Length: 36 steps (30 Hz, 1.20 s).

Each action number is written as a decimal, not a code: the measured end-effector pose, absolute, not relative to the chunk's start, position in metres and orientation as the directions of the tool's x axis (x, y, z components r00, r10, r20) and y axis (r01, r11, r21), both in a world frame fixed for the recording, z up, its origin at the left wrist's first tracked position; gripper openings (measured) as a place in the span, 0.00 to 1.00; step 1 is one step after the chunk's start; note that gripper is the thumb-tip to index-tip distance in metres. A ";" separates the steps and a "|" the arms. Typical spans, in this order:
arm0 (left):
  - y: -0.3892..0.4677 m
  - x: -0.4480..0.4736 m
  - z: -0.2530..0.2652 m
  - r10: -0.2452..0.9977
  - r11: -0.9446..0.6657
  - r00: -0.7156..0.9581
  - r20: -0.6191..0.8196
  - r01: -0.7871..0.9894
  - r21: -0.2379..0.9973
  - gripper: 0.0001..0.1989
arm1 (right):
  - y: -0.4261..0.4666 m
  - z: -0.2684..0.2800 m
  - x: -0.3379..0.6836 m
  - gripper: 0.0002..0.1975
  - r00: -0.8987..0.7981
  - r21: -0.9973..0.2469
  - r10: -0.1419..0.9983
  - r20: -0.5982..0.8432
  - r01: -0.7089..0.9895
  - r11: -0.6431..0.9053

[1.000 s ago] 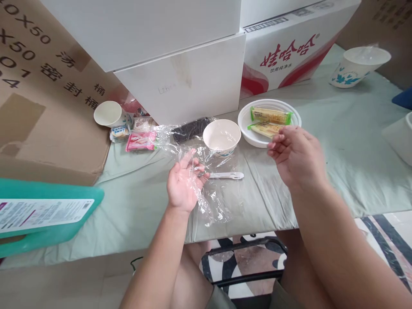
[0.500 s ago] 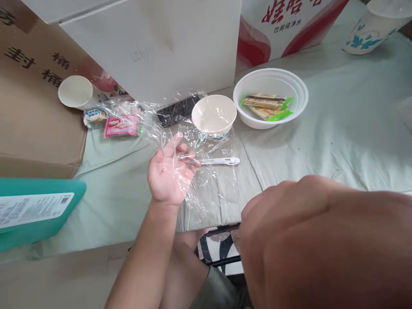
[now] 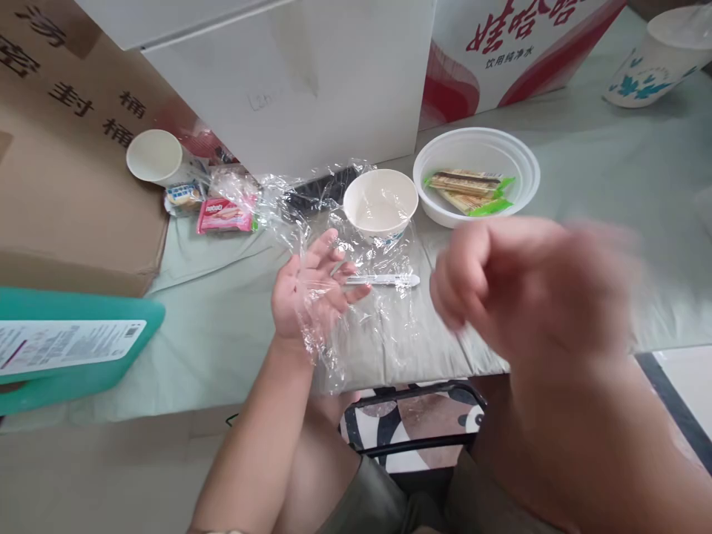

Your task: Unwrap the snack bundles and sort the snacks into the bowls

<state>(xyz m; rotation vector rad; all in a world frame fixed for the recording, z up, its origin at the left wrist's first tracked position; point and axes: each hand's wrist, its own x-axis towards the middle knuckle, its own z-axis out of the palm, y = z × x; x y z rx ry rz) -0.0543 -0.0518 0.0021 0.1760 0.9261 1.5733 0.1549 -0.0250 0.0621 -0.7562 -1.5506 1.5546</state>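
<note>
Head view is showing a bench with a pale green cloth on it. Far left, a teal board with a white label is lying by a brown cardboard box. Next, a paper cup is lying on its side, with a pink snack pack just beside it. A white box is standing behind them.

The left hand is held palm up with its fingers spread wide, so its grip is apart. A sheet of clear plastic wrap is draped over that hand and is lying on the cloth around it. A thin white stick is lying on the wrap, just past the fingertips. A small paper bowl is sitting behind the stick.

Further right, a white plate is holding two green-ended snack bars. The right hand is up in the air, blurry, with its fingers curled in; I cannot tell if it is gripping anything. At the far right corner, another bowl is tipped over.
</note>
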 end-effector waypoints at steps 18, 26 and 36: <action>-0.062 -0.082 -0.018 0.952 0.113 -0.170 -0.256 -0.580 0.807 0.25 | 0.013 0.017 0.120 0.11 -0.319 -0.980 0.931 0.178 0.024 0.196; -0.067 -0.106 -0.010 0.968 0.218 -0.010 -0.249 -0.452 0.865 0.48 | 0.026 0.012 0.129 0.14 -0.148 -0.996 0.985 0.084 0.018 0.088; -0.055 -0.101 -0.019 0.816 0.385 -0.437 -0.379 -0.078 0.920 0.10 | 0.033 0.008 0.134 0.14 -0.113 -0.999 0.994 0.010 0.042 0.015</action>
